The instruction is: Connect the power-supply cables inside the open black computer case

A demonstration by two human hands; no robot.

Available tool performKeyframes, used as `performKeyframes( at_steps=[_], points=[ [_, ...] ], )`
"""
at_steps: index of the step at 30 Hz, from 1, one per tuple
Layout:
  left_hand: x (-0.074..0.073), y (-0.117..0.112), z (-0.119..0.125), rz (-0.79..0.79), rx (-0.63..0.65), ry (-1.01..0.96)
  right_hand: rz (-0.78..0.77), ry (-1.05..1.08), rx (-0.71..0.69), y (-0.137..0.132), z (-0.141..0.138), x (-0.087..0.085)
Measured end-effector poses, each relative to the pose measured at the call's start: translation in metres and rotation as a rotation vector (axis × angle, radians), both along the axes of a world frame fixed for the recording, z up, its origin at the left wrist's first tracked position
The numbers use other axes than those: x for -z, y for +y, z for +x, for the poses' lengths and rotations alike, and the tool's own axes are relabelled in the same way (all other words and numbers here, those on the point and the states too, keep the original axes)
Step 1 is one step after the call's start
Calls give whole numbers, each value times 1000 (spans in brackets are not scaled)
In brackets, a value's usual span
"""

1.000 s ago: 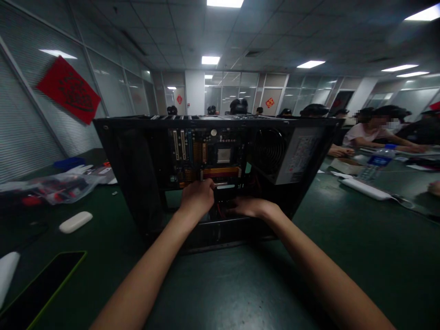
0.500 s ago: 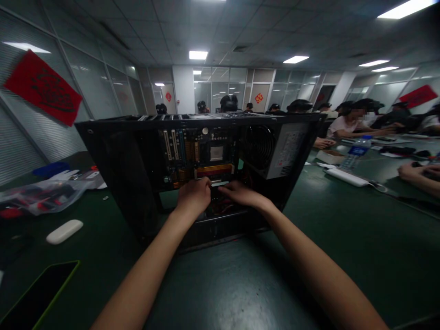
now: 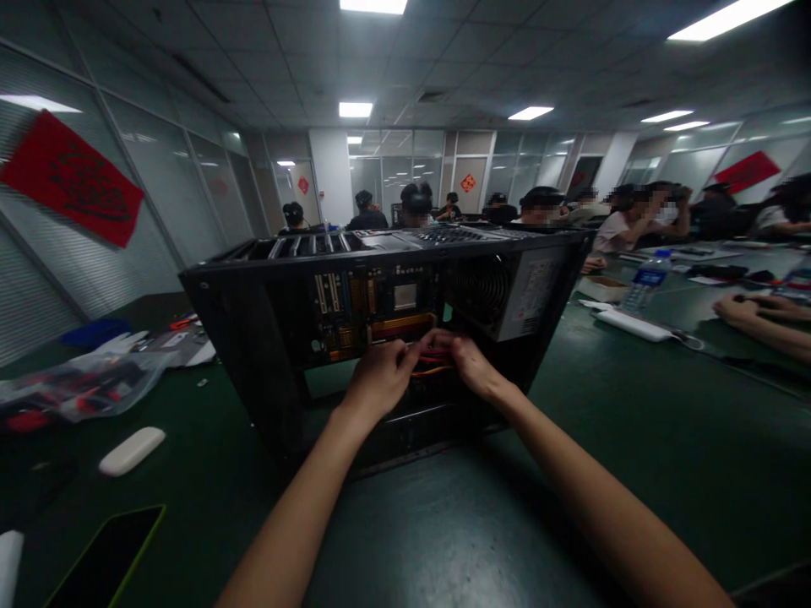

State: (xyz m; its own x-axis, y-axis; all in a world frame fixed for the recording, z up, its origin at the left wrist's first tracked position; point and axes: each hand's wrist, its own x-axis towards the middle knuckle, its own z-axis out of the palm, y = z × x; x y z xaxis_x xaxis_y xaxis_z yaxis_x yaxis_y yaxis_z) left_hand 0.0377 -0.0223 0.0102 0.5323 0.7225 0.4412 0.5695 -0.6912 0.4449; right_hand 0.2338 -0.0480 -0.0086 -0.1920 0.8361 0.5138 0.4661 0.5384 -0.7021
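Observation:
An open black computer case (image 3: 253, 338) stands on its side on the dark green table (image 3: 601, 456), its inside facing me. A motherboard (image 3: 367, 312) and a power supply with a fan grille (image 3: 500, 291) show inside. My left hand (image 3: 380, 376) and my right hand (image 3: 465, 359) are both inside the case, just below the motherboard. Their fingers are closed on a bundle of red and orange cables (image 3: 429, 363) stretched between them.
A white oblong object (image 3: 132, 450), a phone with a green edge (image 3: 107, 561) and a plastic bag of parts (image 3: 82, 388) lie at the left. A water bottle (image 3: 639, 280) and a white power strip (image 3: 634, 326) sit at the right. Other people sit along the far table; another person's hands (image 3: 753, 312) rest at the right.
Both hands have lifted slightly and come together, now pinching the red and orange cables between them. The view has shifted a little to the right.

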Motion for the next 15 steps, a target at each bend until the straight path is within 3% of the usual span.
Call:
performKeyframes(
  at_steps=[3,10,15],
  points=[
    [-1,-4,0,-64,-9,82,3,-38,-51,2,1,1],
    [3,-4,-1,-78,-117,250,-231,-155,-128,6,-6,-1],
    [1,-5,2,-34,-169,268,-234,-183,-119,7,-3,4]
  ],
)
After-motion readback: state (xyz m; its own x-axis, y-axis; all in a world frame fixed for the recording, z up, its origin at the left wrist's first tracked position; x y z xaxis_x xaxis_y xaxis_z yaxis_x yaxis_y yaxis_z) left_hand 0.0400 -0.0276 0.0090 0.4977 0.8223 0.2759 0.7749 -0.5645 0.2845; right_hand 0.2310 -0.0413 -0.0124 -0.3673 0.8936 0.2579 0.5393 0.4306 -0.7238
